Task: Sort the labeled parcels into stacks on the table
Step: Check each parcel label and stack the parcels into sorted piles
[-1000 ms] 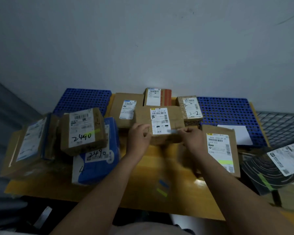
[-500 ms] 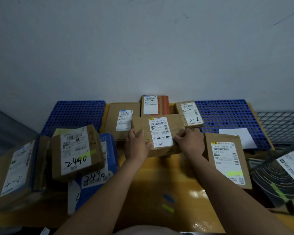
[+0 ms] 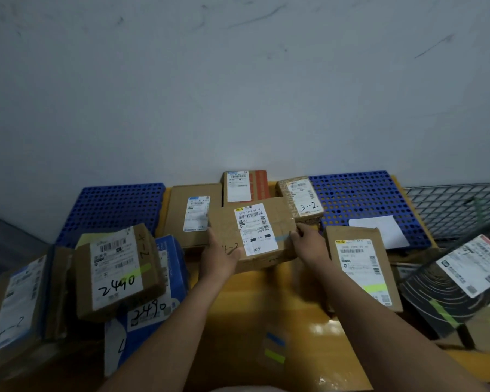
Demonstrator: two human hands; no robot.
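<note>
A brown cardboard parcel [image 3: 269, 222] with a white label and "4-2" written on it sits at the middle of the yellow table [image 3: 238, 321]. My left hand [image 3: 219, 257] grips its near left corner and my right hand [image 3: 309, 244] grips its right edge. At the left, a box marked 2490 [image 3: 116, 271] lies on a blue parcel also marked 2490 [image 3: 153, 306]. Behind the held parcel are a flat brown box [image 3: 193, 213], a brown and red box [image 3: 245, 185] and a small box marked 3-2 [image 3: 301, 198]. A flat brown parcel [image 3: 361, 264] lies right of my right hand.
A large box marked 4-2 [image 3: 14, 304] sits at the far left. Blue perforated panels [image 3: 111, 205] [image 3: 359, 196] lie at the back, the right one with a white sheet [image 3: 378, 232] on it. A black bagged parcel [image 3: 458, 281] and a wire rack [image 3: 453, 205] are at the right.
The parcel in my hands has shifted slightly forward and turned a little; my hands stay on its two sides. The camera has tilted upward, showing more wall.
</note>
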